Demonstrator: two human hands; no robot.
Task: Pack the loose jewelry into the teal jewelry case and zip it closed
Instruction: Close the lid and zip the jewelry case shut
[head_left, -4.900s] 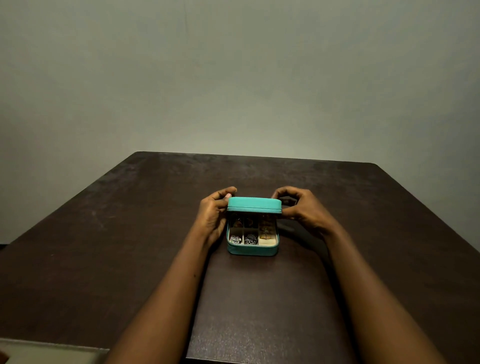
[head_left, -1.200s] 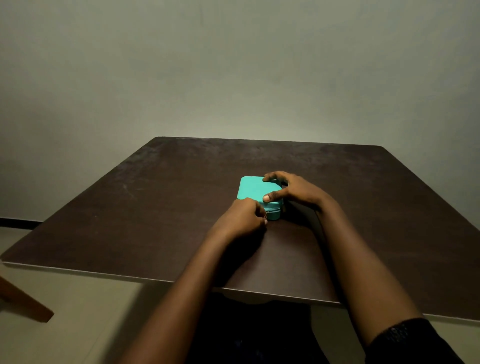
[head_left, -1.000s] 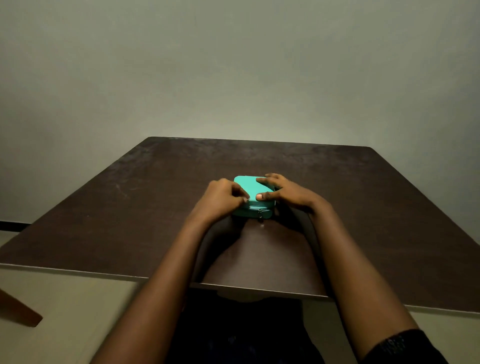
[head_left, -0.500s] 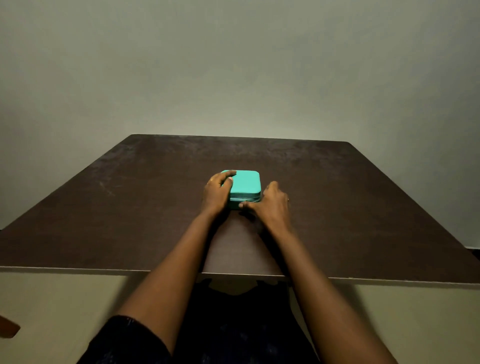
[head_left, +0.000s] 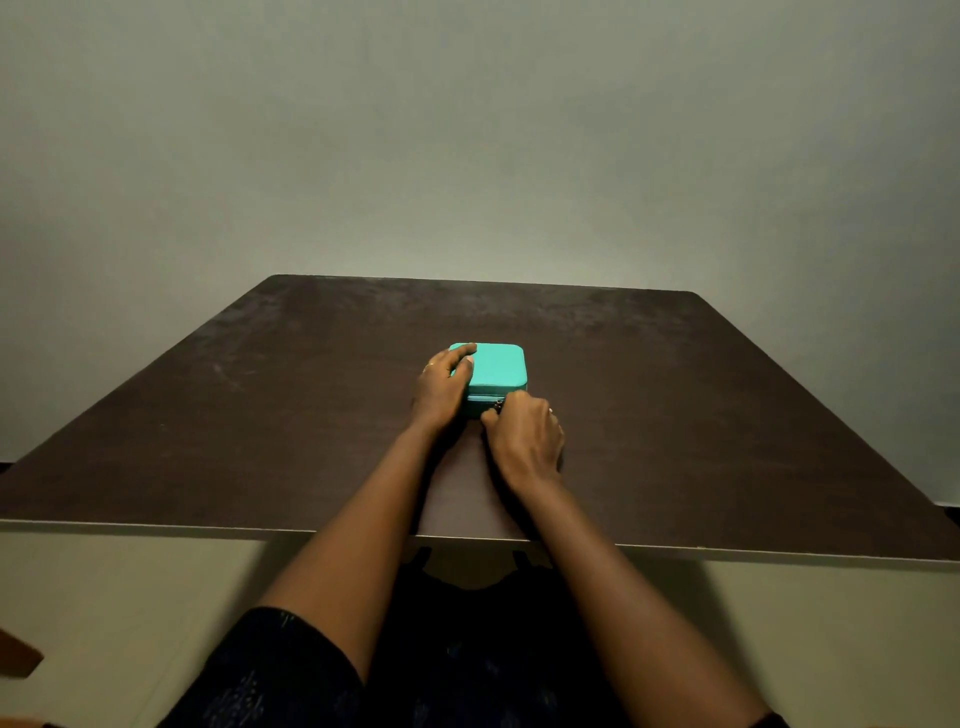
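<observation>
Nearest me, my right hand (head_left: 524, 434) pinches the zip pull (head_left: 498, 405) on the case's front side. Just beyond, my left hand (head_left: 441, 387) holds the case's left end, thumb on the lid, steadying it. The case (head_left: 497, 365) sits mid-table (head_left: 675, 389), lid down, so packing looks done. I judge only the rest of the zip remains.

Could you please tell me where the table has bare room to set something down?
Bare: the table left of the left hand, right of the right hand, and between the teal case and the far edge. Crowded: the middle front, under both forearms.
</observation>
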